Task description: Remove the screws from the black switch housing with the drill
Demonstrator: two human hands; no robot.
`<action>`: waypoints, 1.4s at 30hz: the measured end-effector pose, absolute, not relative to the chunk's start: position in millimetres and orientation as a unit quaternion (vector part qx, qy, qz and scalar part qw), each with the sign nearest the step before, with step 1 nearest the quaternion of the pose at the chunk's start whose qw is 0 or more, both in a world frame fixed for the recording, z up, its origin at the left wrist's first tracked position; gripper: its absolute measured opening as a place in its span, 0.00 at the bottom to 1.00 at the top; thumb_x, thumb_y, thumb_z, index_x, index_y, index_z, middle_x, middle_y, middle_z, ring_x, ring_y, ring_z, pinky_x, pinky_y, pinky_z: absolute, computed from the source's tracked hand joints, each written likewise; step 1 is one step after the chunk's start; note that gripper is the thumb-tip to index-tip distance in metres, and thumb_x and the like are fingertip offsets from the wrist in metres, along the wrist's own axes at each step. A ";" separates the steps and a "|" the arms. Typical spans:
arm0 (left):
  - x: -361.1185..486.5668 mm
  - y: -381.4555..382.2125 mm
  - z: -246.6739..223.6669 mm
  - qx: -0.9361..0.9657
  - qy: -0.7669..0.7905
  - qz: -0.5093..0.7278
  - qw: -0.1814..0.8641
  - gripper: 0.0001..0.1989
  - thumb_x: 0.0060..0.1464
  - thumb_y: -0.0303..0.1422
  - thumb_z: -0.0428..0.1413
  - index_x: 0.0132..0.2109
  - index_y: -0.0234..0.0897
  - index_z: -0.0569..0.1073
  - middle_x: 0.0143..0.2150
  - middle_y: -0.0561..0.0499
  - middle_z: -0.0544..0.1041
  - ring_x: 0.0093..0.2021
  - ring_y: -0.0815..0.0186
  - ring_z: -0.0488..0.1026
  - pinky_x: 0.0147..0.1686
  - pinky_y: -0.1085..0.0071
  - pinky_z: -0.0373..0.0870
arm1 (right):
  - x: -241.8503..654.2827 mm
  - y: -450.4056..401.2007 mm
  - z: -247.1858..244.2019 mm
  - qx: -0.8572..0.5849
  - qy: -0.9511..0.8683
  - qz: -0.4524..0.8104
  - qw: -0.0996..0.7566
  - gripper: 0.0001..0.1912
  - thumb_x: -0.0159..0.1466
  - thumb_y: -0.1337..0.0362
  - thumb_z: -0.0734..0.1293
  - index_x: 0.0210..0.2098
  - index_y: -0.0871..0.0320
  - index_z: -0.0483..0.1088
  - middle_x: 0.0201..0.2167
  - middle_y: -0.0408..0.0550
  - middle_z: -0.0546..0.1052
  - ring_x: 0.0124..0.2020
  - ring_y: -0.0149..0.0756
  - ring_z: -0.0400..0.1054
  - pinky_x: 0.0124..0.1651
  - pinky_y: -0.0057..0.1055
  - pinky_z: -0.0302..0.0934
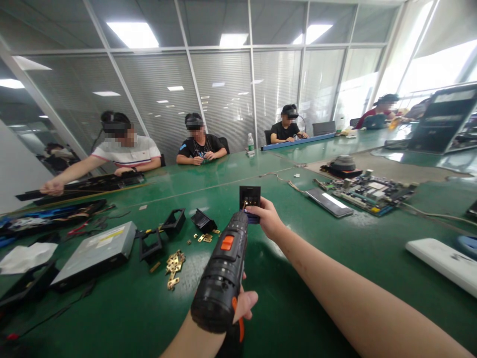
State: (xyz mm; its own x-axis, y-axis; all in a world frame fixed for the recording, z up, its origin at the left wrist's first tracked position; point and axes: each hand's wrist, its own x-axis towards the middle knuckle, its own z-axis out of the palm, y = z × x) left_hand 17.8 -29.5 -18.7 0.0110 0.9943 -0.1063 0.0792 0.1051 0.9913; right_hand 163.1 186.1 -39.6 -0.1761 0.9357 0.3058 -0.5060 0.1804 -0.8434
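My left hand [246,304] is wrapped round the grip of a black cordless drill [223,271] with orange parts. The drill's front end points away from me, at a small black plastic housing [249,191]. My right hand [271,219] grips that housing by its right side, above the table. Small brass-coloured parts show inside it; whether the bit touches one, I cannot tell. To the left of the drill lie a pile of small brass plates [175,263] and several similar black housings, one on its side [203,220] and one open frame [151,247].
A silver disc drive [97,253] lies on the green table [298,298] at left. To the right are a circuit board [372,191], a flat dark panel [329,202] and a white oblong case [443,263]. A bottle [250,144] stands across the table, where several people sit.
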 end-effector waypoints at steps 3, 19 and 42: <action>16.0 -26.9 -20.9 0.504 0.544 0.443 0.504 0.14 0.48 0.36 0.69 0.40 0.42 0.73 0.24 0.57 0.80 0.24 0.62 0.79 0.30 0.65 0.76 | 163.1 186.9 -40.5 -0.223 -0.481 0.599 0.600 0.18 0.46 0.62 0.79 0.37 0.57 0.79 0.34 0.44 0.82 0.37 0.41 0.74 0.45 0.37 0.66; 19.3 -32.7 -14.5 0.486 0.545 0.454 0.511 0.15 0.49 0.38 0.69 0.41 0.39 0.75 0.26 0.55 0.81 0.26 0.62 0.79 0.32 0.66 0.77 | 162.7 187.1 -39.7 -0.221 -0.486 0.602 0.594 0.20 0.45 0.63 0.79 0.38 0.57 0.78 0.35 0.45 0.82 0.37 0.40 0.74 0.46 0.38 0.67; 16.4 -33.2 -7.6 0.482 0.555 0.437 0.518 0.13 0.48 0.38 0.70 0.40 0.42 0.78 0.28 0.53 0.80 0.28 0.58 0.81 0.35 0.61 0.79 | 162.1 187.6 -42.9 -0.228 -0.509 0.593 0.581 0.23 0.44 0.62 0.81 0.40 0.57 0.78 0.37 0.47 0.82 0.39 0.42 0.75 0.47 0.38 0.67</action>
